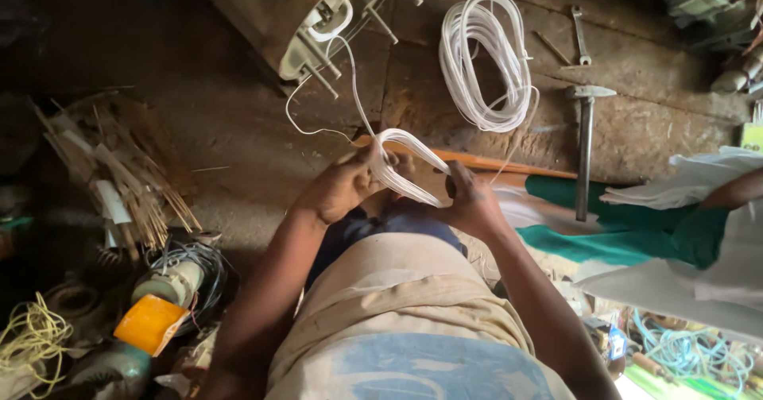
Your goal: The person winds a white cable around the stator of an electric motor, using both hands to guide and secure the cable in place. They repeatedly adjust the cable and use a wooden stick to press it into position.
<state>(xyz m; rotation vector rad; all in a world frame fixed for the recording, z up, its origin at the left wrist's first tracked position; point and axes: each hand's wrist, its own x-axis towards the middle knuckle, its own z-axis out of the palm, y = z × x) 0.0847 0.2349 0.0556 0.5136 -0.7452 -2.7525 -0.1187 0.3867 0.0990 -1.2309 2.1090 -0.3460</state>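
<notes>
Seen from above, seated over a worn, dusty floor (pixel 238 130). Left hand (pixel 343 187) closed around one end of a small flattened loop of white cord (pixel 409 166), thumb pressed on top; right hand (pixel 470 201) pinched shut on the loop's other end, so the bundle spans the gap between both hands, just above the knees. One strand of the same cord running up from the left hand, slack and curling, to a metal winding frame (pixel 318 27) with protruding pegs near the top of the view. A larger coil of white cord (pixel 486 62) lying apart on the floor beyond the hands, a hammer (pixel 586 142) to its right, a spanner (pixel 580 34) further up. A bundle of sticks (pixel 119 177), a yellow tangle of wire (pixel 32 340) and an orange-capped motor part (pixel 159 305) at the left; someone else's green and white cloth (pixel 636 225) at the right.

Probably light and limp, this cord: thin, smooth, likely slippery, prone to springing out of its turns if let go. Best gripped at the two ends of the loop, all strands gathered flat under thumb and fingers, rather than by a single strand
</notes>
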